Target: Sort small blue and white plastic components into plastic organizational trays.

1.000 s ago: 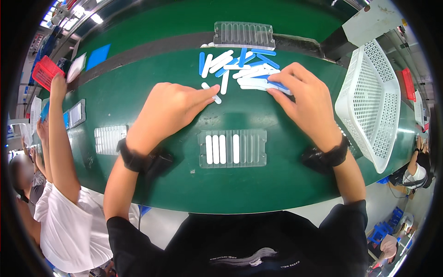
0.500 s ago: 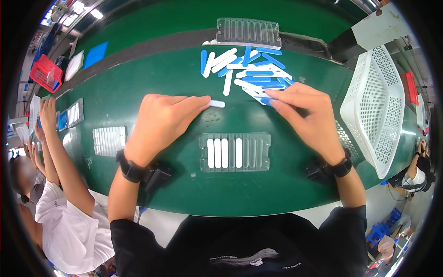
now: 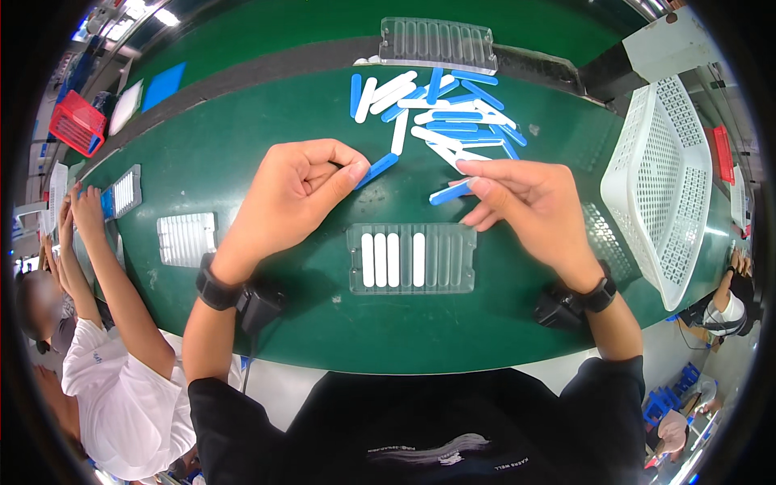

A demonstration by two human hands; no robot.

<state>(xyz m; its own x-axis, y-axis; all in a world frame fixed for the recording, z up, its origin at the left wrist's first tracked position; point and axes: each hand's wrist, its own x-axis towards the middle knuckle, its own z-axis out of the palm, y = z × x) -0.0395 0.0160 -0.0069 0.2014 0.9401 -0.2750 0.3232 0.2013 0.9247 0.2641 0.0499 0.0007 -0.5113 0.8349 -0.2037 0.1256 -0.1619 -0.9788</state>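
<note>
My left hand [image 3: 311, 190] is closed, with a round-ended blue strip [image 3: 377, 170] pinched between thumb and fingers. The strip's far tip is by the end of a white strip [image 3: 399, 133] at the pile's edge. On the right, my right hand [image 3: 525, 206] pinches another flat strip [image 3: 450, 192], blue with a white edge, above the tray's far right corner. Below both hands lies a clear slotted tray [image 3: 411, 289]; white strips [image 3: 380, 260] fill several of its slots, and the rest look bare. Beyond them is a loose pile of blue and white strips [image 3: 454, 115].
Another clear slotted tray [image 3: 436, 44] stands at the back, and one more tray [image 3: 187, 239] lies at left. A white perforated basket [image 3: 659, 186] is on the right. At far left a co-worker's arms [image 3: 113, 267] reach over the table near a tray [image 3: 125, 192].
My right hand has drawn back from the pile toward the tray, bringing a strip. The strip in my left hand has turned from its pale face to blue and now points up and right.
</note>
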